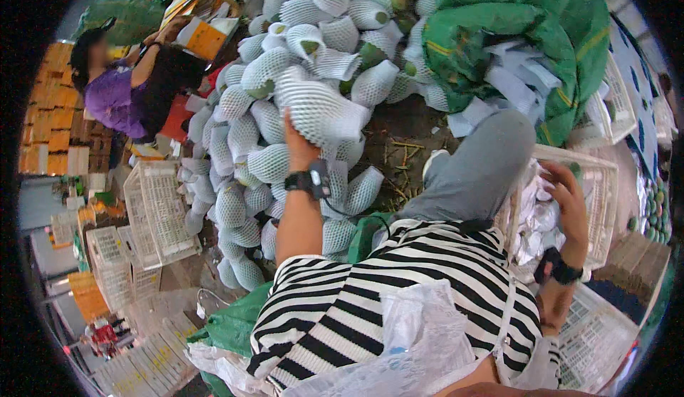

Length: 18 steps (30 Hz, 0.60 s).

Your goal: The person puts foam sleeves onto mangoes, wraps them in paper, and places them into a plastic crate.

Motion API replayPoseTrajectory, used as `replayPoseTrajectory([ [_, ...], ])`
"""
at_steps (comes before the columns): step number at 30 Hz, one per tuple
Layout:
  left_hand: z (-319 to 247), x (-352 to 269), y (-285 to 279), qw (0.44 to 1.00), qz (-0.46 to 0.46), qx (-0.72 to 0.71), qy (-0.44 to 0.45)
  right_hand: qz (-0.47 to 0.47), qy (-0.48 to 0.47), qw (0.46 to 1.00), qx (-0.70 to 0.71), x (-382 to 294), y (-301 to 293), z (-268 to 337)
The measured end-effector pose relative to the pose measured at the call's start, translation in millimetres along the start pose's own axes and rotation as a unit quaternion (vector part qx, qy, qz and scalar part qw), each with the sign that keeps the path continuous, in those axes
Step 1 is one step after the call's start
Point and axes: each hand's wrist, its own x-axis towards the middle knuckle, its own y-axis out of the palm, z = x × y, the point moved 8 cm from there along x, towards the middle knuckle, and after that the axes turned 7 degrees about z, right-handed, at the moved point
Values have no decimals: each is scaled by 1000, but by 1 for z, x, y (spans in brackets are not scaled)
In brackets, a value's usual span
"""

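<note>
My left hand reaches forward over a heap of green fruits in white foam net sleeves. It is shut on one foam-sleeved fruit, held above the others, and hides part of the heap. On my right side, my right hand has its fingers spread and bent over a white plastic crate. White crumpled wrappers lie in that crate beside the hand, and a bit of green shows near the fingertips. A green woven sack with loose white foam sleeves in its mouth stands ahead of my right knee.
Another person in a purple top sits at the upper left, hands near an orange and white carton. White slatted crates stand left of the heap. Stacked cartons are farther left; green fruits lie far right.
</note>
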Motion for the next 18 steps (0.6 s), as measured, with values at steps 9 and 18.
replayPoseTrajectory([
  [9, -169, 26, -88, 222, -499, 829, -119, -331, 75, 924, 178, -125, -105, -118],
  [18, 202, 187, 310, 741, 409, 514, 139, -379, 110, 887, 241, -147, -92, -167],
])
